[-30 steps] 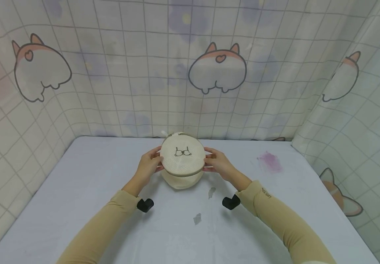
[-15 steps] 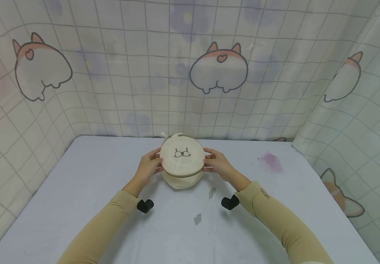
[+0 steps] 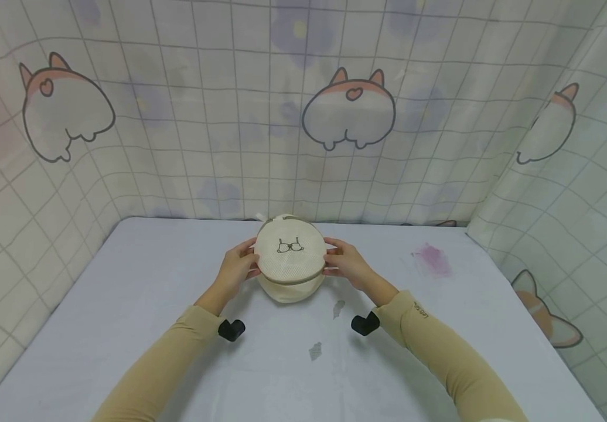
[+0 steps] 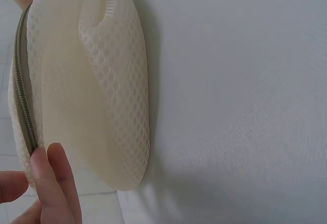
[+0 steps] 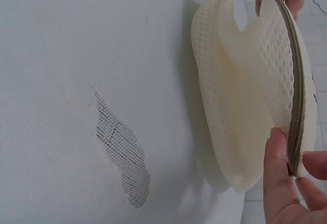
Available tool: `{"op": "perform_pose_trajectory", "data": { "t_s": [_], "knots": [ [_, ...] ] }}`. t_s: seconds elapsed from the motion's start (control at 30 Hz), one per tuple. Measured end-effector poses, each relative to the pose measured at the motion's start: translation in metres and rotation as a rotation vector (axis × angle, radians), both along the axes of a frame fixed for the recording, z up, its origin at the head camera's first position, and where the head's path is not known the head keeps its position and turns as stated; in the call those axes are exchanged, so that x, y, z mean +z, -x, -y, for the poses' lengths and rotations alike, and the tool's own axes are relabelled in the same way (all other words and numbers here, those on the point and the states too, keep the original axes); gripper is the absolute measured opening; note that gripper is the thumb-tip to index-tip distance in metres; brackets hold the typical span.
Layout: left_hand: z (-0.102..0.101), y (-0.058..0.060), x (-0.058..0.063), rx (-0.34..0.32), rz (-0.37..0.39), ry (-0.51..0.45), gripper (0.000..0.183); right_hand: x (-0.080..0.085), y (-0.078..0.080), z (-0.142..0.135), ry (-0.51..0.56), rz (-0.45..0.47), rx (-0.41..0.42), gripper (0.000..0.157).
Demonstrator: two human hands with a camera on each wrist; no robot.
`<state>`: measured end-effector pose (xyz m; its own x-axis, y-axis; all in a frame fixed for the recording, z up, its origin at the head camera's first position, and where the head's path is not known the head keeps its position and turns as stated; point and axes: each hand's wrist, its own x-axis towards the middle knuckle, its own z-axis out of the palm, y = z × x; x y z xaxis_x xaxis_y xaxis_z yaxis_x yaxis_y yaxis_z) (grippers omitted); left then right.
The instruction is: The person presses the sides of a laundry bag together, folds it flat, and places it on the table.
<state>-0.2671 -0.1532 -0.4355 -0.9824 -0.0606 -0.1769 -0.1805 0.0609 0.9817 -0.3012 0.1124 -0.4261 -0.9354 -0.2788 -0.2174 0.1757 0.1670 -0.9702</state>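
A cream mesh laundry bag [image 3: 289,261] with a round top and a drawing of glasses on it stands near the table's back edge. My left hand [image 3: 236,266] pinches the left side of its rim between thumb and fingers. On the opposite side, my right hand [image 3: 350,265] pinches the rim in the same way. The zipper [image 4: 23,91] runs around the rim and looks closed where the left wrist view shows it. Below the rim, the soft mesh wall [image 5: 219,96] sags and folds inward, its base down at the tabletop.
A white cloth covers the table [image 3: 140,293]. Grey patches [image 3: 316,351] and a pink stain [image 3: 432,259] mark it. Behind and at both sides hangs a checked curtain [image 3: 203,146] with cartoon animals. Black wrist cameras [image 3: 232,330] sit under both forearms.
The bag's top has tipped very slightly toward me and to the left, the right hand shifting a little with it. Both hands keep their hold on the rim.
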Motion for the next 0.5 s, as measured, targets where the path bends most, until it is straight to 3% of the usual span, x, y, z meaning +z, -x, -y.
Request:
{"op": "perform_pose_trajectory", "data": {
  "t_s": [0.5],
  "knots": [
    [-0.0013, 0.0009, -0.0051, 0.002, -0.001, -0.019, 0.058, -0.0087, 0.0023, 0.0008, 0.002, 0.003, -0.016, 0.056]
  ]
}}
